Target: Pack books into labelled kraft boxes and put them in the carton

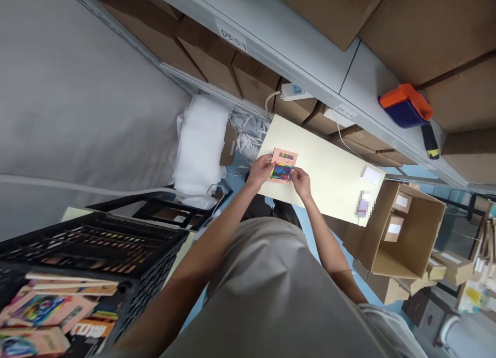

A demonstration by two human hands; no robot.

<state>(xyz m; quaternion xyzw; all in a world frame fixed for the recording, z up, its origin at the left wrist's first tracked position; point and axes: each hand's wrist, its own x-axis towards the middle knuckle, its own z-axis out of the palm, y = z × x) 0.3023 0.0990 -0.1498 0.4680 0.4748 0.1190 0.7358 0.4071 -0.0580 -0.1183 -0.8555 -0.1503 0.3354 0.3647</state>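
Note:
A small pink packet point(283, 156) with a dark, rainbow-edged picture is held flat above a cream tabletop point(321, 167). My left hand point(261, 171) grips its left edge, thumb on the front. At the lower right edge, my right hand point(301, 182) pinches the packet between thumb and fingers. The packet's back and some fingertips are hidden.
Black crates point(155, 275) with pink packets point(50, 309) stand at lower left. White sheets point(199, 146) lie left of the table. An open cardboard box point(406, 234) is at the right. Shelves point(325, 79) with boxes run above; an orange and blue tape dispenser point(405, 106) sits there.

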